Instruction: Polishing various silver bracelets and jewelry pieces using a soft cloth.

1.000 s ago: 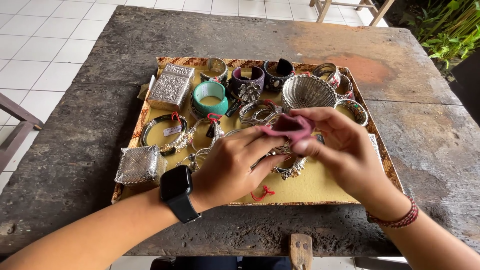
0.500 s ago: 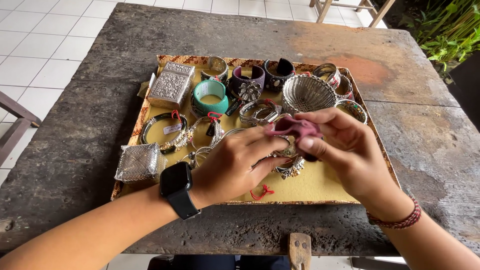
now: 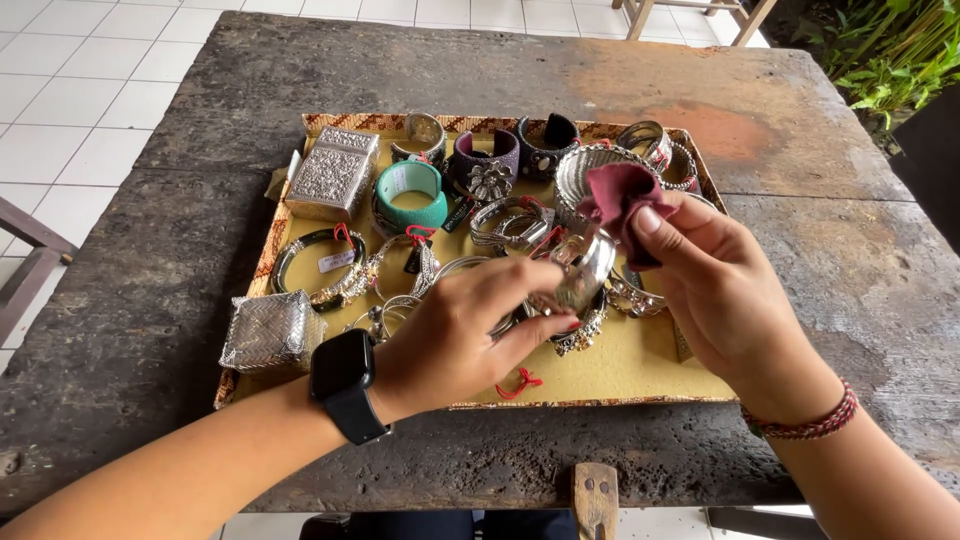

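We see the left hand [image 3: 462, 330] closed around a wide silver bangle [image 3: 580, 268], fingers curled under it and the thumb pressed along its lower edge, so the bangle is lifted just above the tray [image 3: 640, 365] near its middle. The right hand [image 3: 722, 290] pinches a small dark red cloth [image 3: 615, 195] between thumb and fingertips, and the cloth lies against the top right of the bangle, touching it. A black watch [image 3: 345, 383] sits on the left wrist and a red braided band [image 3: 805, 422] on the right wrist. Just below the bangle another silver bracelet [image 3: 585, 335] rests on the tray's yellow lining, partly hidden by the left fingers, and a small red tag string [image 3: 518, 382] lies near the front rim. Further out, the tray holds many more pieces: a teal bangle [image 3: 410, 195] behind the left hand, a purple bangle with a silver flower [image 3: 485, 165] beside it, a dark bangle [image 3: 547, 145] next to that, and a woven silver bowl [image 3: 580, 165] partly behind the cloth. At the tray's back left stands an embossed silver box [image 3: 333, 172], and at the front left a woven silver box [image 3: 268, 332], with a thin green-edged bangle [image 3: 315, 265] between them. The tray rests on a weathered dark wooden table [image 3: 150, 260], and pale floor tiles [image 3: 70, 80] show beyond its left edge.
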